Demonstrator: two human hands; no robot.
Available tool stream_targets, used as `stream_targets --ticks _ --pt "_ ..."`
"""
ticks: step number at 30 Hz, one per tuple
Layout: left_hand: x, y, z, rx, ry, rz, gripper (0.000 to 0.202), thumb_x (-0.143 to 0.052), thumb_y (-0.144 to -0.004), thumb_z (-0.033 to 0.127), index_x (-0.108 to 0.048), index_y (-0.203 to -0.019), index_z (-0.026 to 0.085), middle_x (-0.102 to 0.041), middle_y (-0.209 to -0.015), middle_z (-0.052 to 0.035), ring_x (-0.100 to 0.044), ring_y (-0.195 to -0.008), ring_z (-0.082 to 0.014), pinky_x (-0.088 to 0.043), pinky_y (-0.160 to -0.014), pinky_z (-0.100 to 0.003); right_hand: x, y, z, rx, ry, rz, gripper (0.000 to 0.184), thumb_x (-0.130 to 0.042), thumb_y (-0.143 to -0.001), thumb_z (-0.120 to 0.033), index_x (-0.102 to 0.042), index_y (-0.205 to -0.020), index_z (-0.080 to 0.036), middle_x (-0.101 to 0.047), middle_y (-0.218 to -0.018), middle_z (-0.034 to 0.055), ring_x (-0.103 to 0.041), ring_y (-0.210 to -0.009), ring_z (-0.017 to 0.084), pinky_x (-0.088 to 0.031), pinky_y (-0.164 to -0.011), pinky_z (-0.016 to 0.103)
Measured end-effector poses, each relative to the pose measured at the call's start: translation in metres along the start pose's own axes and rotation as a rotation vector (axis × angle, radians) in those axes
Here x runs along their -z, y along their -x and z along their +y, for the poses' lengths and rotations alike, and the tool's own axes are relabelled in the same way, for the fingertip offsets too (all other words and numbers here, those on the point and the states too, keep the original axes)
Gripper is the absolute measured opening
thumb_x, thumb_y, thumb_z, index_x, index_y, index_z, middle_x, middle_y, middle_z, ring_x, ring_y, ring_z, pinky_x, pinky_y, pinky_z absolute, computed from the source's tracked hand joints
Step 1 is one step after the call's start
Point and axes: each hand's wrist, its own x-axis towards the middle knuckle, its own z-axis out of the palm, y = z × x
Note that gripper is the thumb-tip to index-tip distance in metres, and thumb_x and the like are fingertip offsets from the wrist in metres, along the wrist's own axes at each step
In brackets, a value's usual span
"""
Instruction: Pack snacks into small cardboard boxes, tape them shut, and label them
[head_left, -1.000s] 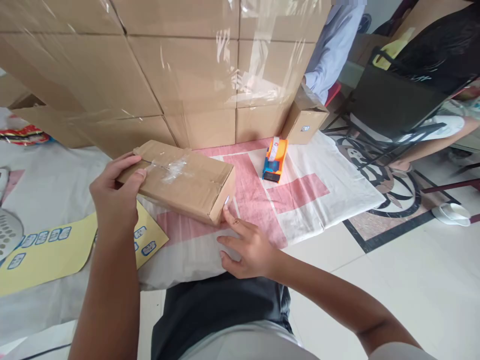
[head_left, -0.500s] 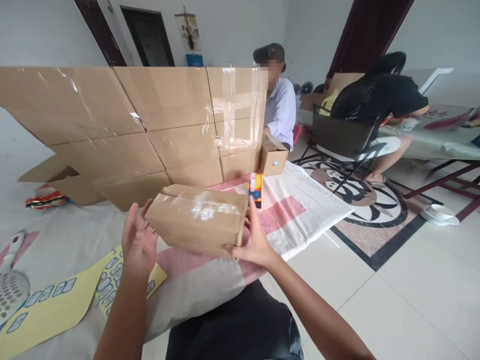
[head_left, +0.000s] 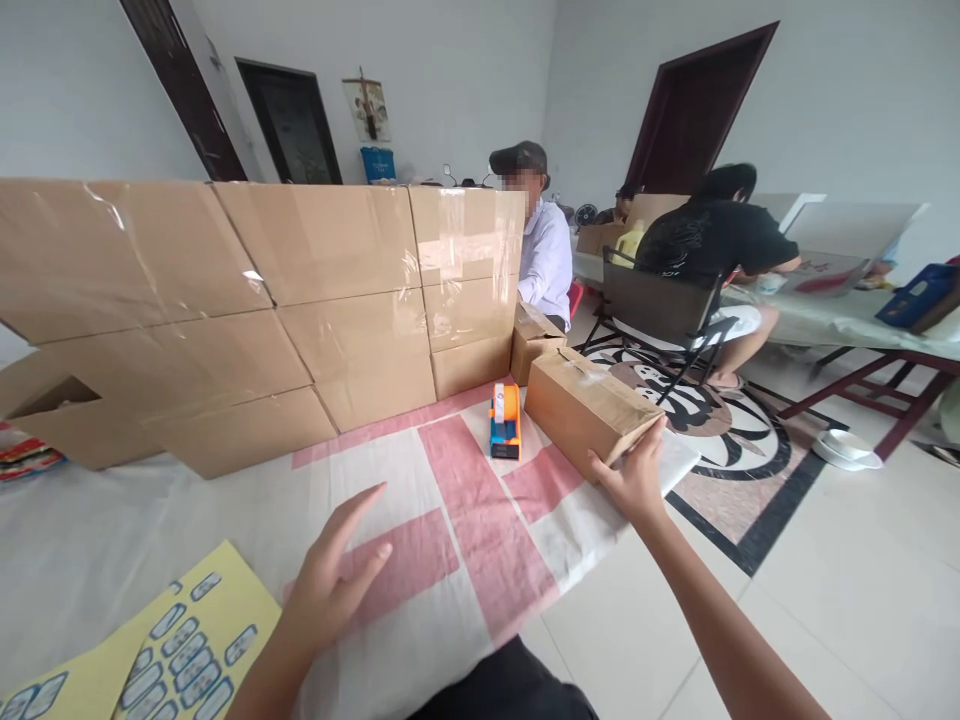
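My right hand (head_left: 636, 468) grips the near end of a taped cardboard box (head_left: 581, 412) at the right side of the table. Its thumb presses the side of the box and its fingers go round the end, partly hidden. Over the pink and white tablecloth (head_left: 480, 540), my left hand (head_left: 341, 565) holds nothing, thumb and fingers apart. An orange and blue tape dispenser (head_left: 506, 425) stands just left of the box. Sheets of yellow stickers (head_left: 217, 610) lie by my left forearm.
A wall of stacked cardboard boxes (head_left: 345, 310) lines the table's far side. A smaller box (head_left: 534, 340) stands at its right end, near a person in a cap (head_left: 547, 250). Another person (head_left: 705, 250) sits on a chair at the right. White bowls (head_left: 847, 450) lie on the floor.
The cardboard box has moved from in front of me to the right, past the tape dispenser, in my right hand. My left hand has come away from it.
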Motion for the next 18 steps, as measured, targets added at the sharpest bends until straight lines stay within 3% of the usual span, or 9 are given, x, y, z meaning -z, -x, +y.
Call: stream_targets --ticks 5,11,18 --pt "-0.003 -0.004 -0.002 -0.134 -0.216 -0.007 0.044 -0.057 -0.096 0.040 -0.059 -0.139 0.030 -0.067 -0.137 -0.0054 -0.065 -0.127 -0.0277 -0.058 -0.105 -0.044 -0.057 -0.047 -0.019 -0.145 0.145 -0.032 0.144 -0.073 -0.069 -0.066 0.015 -0.160 0.003 -0.032 -0.148 0.0361 -0.039 -0.139 0.053 -0.042 -0.107 0.062" --pt "0.001 -0.003 -0.003 -0.117 -0.348 -0.075 0.038 -0.053 -0.099 0.039 -0.063 -0.134 0.026 -0.070 -0.132 -0.0059 -0.065 -0.122 -0.0281 -0.056 -0.103 -0.047 -0.115 -0.108 -0.042 -0.198 0.147 -0.046 0.143 -0.079 -0.065 -0.051 0.014 -0.160 0.001 -0.031 -0.147 0.0365 -0.042 -0.135 0.052 -0.040 -0.108 0.060" --pt "0.007 -0.007 0.011 0.015 -0.285 -0.342 0.030 -0.055 -0.099 0.030 -0.066 -0.126 0.023 -0.073 -0.120 -0.0058 -0.067 -0.110 -0.0248 -0.052 -0.100 -0.044 -0.151 -0.143 -0.046 -0.160 0.029 -0.099 0.153 -0.089 -0.060 -0.044 0.016 -0.160 0.005 0.004 -0.162 0.0458 -0.003 -0.158 0.047 -0.015 -0.122 0.058"
